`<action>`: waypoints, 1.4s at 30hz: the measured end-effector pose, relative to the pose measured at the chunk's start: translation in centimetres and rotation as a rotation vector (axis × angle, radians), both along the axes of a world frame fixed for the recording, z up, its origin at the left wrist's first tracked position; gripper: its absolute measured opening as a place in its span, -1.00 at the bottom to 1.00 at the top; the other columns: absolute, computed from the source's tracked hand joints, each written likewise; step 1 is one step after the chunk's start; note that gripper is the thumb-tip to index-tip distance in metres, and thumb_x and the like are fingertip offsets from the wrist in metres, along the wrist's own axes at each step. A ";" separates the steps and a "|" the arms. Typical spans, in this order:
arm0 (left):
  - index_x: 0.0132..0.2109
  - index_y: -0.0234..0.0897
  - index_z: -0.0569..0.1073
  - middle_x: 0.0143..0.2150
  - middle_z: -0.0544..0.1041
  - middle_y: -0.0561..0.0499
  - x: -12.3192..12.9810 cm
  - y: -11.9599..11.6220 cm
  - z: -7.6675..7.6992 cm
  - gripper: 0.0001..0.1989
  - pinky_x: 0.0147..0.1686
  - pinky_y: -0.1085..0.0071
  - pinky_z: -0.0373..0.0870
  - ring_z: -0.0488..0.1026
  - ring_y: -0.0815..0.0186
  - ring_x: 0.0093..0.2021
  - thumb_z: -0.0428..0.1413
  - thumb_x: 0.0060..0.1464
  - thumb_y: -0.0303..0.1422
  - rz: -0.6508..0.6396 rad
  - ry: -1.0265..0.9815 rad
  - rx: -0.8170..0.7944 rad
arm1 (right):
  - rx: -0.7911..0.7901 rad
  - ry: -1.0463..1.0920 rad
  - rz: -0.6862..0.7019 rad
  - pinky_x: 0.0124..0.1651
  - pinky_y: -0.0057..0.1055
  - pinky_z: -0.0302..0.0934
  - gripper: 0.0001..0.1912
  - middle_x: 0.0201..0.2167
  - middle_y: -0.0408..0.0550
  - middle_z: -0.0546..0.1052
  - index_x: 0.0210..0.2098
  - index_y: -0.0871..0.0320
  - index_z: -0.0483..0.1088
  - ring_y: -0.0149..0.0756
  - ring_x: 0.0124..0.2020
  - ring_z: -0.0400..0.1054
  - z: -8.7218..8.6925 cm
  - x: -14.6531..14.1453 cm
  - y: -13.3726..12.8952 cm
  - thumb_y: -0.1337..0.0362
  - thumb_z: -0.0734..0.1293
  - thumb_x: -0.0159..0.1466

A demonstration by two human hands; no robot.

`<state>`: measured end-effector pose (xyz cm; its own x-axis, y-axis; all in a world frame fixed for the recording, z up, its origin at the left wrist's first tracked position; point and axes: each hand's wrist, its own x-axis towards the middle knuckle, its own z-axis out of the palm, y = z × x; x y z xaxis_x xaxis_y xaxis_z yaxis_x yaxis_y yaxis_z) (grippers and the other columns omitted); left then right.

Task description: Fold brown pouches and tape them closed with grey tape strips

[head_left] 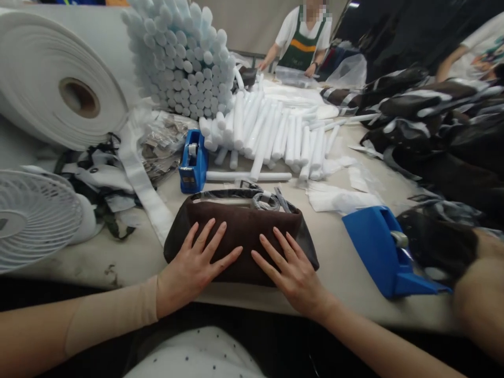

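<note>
L hand (192, 268) & R hand (291, 273) open, flat on brown fabric bag (244, 231), no grip

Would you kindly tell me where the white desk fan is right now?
In the head view, the white desk fan stands at the left side of the work table, left of the person's left hand and beside a heap of black-and-white fabric scraps.

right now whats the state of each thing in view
left hand, flat on the pouch, fingers spread
right hand, flat on the pouch, fingers spread
brown fabric pouch, lying flat under both hands
blue tape dispenser, standing upright
white wadding roll, rolled, lying on its side
</note>
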<state>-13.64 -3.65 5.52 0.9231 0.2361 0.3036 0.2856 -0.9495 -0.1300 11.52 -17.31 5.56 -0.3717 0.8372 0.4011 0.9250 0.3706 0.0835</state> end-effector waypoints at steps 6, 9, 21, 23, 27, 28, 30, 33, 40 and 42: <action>0.39 0.04 0.00 0.44 -0.05 -0.27 -0.2 -1.4 -1.6 -0.23 0.22 -0.32 -0.04 -0.13 -0.31 0.39 0.15 0.14 -0.39 0.004 -0.038 0.030 | 0.006 0.039 0.079 0.34 0.26 -0.10 -0.36 0.35 -0.08 0.16 0.30 -0.06 0.18 0.14 0.41 -0.24 -2.5 1.3 -0.8 0.47 0.18 0.27; 0.38 0.08 0.03 0.44 -0.02 -0.22 -0.1 -1.4 -2.2 -0.26 0.22 -0.33 -0.06 -0.12 -0.30 0.39 0.15 0.14 -0.36 0.001 -0.008 0.040 | -0.011 0.035 0.120 0.36 0.25 -0.16 -0.40 0.33 -0.10 0.19 0.29 -0.06 0.21 0.12 0.41 -0.23 -3.5 2.0 -0.7 0.44 0.16 0.29; 0.24 -0.15 0.34 0.39 0.11 -0.22 -0.9 -1.3 4.6 -0.45 0.25 -0.16 0.01 0.01 -0.20 0.37 0.15 0.12 -0.19 -0.172 0.185 -0.230 | 0.045 0.097 0.186 0.34 0.20 -0.08 -0.44 0.35 -0.17 0.16 0.23 -0.19 0.26 -0.04 0.42 -0.19 -4.7 2.6 0.1 0.46 0.12 0.34; 0.22 -0.19 0.37 0.31 0.29 -0.17 0.9 -0.7 6.4 -0.51 0.26 0.03 0.06 0.16 -0.01 0.32 0.02 0.22 -0.10 -0.257 0.093 -0.239 | 0.041 0.129 0.174 0.35 0.17 -0.09 -0.45 0.34 -0.19 0.17 0.20 -0.23 0.28 -0.11 0.42 -0.17 -4.9 2.3 0.0 0.46 0.15 0.34; 0.37 -0.17 0.12 0.44 -0.06 -0.26 4.5 0.2 4.5 -0.28 0.27 -0.24 -0.23 -0.14 -0.20 0.41 0.09 0.15 -0.03 -0.318 0.031 -0.072 | -0.051 0.199 0.141 0.37 0.15 -0.19 -0.37 0.33 -0.20 0.19 0.12 -0.21 0.38 -0.14 0.42 -0.16 -3.8 1.4 -1.2 0.55 0.23 0.20; 0.38 -0.16 0.09 0.45 -0.08 -0.27 4.9 0.3 3.2 -0.24 0.25 -0.28 -0.26 -0.18 -0.24 0.41 0.12 0.12 -0.03 -0.295 0.041 -0.050 | -0.116 0.216 0.134 0.37 0.16 -0.22 -0.36 0.33 -0.18 0.19 0.09 -0.17 0.42 -0.11 0.41 -0.15 -2.8 1.0 -1.5 0.56 0.25 0.12; 0.39 -0.14 0.03 0.45 -0.11 -0.27 5.0 0.4 0.8 -0.20 0.24 -0.31 -0.29 -0.23 -0.27 0.41 0.14 0.11 -0.05 -0.250 0.039 -0.022 | -0.272 0.254 0.104 0.37 0.14 -0.18 -0.41 0.28 -0.14 0.28 -0.06 -0.07 0.54 -0.04 0.37 -0.01 -0.2 0.2 -1.9 0.56 0.27 0.00; 0.40 -0.10 0.01 0.46 -0.14 -0.25 4.4 0.5 -1.1 -0.20 0.24 -0.31 -0.31 -0.25 -0.26 0.41 0.12 0.12 -0.03 -0.222 0.014 0.006 | -0.290 0.382 -0.059 0.30 0.00 0.06 -0.61 0.02 -0.06 0.54 -0.22 0.03 0.60 -0.08 0.16 0.33 4.3 -1.6 -0.8 0.49 0.27 0.06; 0.41 -0.05 -0.03 0.46 -0.09 -0.18 4.4 -0.2 -1.4 -0.13 0.28 -0.25 -0.27 -0.20 -0.21 0.42 0.12 0.05 0.03 -0.221 -0.037 0.076 | 0.045 0.255 -0.552 0.34 0.23 -0.21 -0.28 0.34 0.13 0.16 0.30 0.12 0.19 0.16 0.38 -0.10 2.6 -4.9 2.8 -0.12 0.25 0.27; 0.41 -0.01 -0.08 0.47 -0.13 -0.15 5.0 0.2 -2.3 -0.06 0.28 -0.25 -0.25 -0.20 -0.23 0.42 0.17 -0.01 0.02 -0.223 -0.085 0.111 | 0.001 0.207 -0.588 0.35 0.23 -0.22 -0.20 0.38 0.07 0.06 0.36 0.07 0.06 0.17 0.40 -0.18 -0.2 -3.9 3.1 -0.18 0.21 0.27</action>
<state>-8.66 -3.41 3.20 0.9185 -0.0097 0.3954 0.0853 -0.9714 -0.2218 7.59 -14.20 5.40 0.2374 0.8776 0.4164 0.9712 -0.2061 -0.1193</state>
